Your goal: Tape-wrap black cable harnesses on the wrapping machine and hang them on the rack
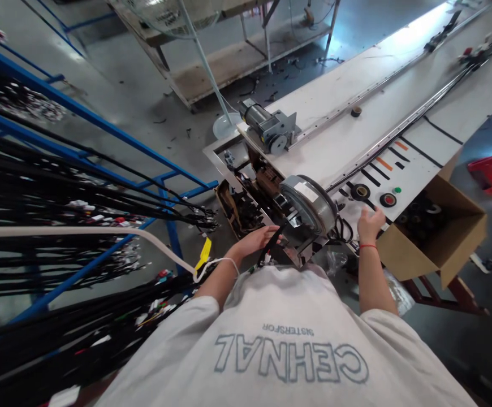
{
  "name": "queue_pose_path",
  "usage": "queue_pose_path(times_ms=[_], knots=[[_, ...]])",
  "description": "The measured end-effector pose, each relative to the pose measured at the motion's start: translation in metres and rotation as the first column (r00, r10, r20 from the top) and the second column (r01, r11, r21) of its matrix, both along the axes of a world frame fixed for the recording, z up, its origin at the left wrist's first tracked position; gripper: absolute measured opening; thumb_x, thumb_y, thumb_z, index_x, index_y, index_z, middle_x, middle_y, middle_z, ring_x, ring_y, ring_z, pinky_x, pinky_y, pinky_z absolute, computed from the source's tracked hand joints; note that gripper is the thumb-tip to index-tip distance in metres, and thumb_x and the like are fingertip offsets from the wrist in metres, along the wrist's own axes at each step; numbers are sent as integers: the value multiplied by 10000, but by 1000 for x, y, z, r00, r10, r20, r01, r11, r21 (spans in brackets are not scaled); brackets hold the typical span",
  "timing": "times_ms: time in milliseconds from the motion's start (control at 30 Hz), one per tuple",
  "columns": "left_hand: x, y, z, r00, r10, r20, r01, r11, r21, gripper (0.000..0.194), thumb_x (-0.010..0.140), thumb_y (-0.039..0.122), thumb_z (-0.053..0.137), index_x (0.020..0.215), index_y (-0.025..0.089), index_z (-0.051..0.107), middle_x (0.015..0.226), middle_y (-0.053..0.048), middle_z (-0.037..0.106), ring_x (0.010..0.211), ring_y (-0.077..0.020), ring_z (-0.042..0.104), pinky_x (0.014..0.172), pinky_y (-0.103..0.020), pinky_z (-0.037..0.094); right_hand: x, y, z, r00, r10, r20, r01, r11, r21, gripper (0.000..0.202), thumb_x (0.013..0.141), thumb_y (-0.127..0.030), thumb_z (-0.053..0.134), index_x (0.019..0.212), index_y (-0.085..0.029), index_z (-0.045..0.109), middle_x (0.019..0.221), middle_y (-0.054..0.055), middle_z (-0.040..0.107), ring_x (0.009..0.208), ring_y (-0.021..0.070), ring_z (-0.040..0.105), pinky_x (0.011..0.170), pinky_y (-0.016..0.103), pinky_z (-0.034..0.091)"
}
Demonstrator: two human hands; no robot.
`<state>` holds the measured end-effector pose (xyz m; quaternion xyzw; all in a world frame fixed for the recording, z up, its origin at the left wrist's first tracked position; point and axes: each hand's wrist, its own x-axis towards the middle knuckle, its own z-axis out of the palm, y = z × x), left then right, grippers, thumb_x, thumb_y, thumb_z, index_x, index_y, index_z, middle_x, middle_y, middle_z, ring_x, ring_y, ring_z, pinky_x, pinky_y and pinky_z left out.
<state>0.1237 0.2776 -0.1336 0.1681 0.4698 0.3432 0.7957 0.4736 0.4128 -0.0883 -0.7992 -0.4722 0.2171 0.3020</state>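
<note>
Left hand [265, 237]: fingers extended against slim black cable bundle [270, 243], grip unclear. Right hand [370, 225]: near round black tape roll [360, 192], white counter [339, 150]; grip unclear.

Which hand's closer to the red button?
Right. The right hand is close beside the red button; the left hand is farther off, on the other side of the large round wheel.

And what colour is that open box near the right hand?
The box is light brown; the head view shows it best.
</note>
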Motion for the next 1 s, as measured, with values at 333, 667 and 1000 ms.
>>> queue_pose_path(times_ms=[333,667,1000], knots=[[26,83,22,924,-215,-316,249,966,71,260,775,406,736,766,153,676,765,-55,714,666,-163,655,642,-260,484,-123,58,61,649,643,-406,-698,716,17,628,900,-718,401,763,-142,611,633,11,580,691,180,560,727,297,477],[39,65,62,317,143,-938,575,757,310,198,789,335,728,848,154,671,833,-85,701,767,-231,631,709,-315,467,-22,-58,-31,904,315,289,-284,948,-146,309,804,-327,542,1022,-115,599,1043,179,578,1048,316,507,951,439,402],[-1,81,86,220,258,-941,588,734,339,237,837,358,667,935,144,688,915,-90,708,807,-219,641,757,-306,493,7,-94,-44,847,309,432,-230,947,-225,542,804,-398,621,1201,-37,542,1137,241,506,1049,363,493,918,468,425]])
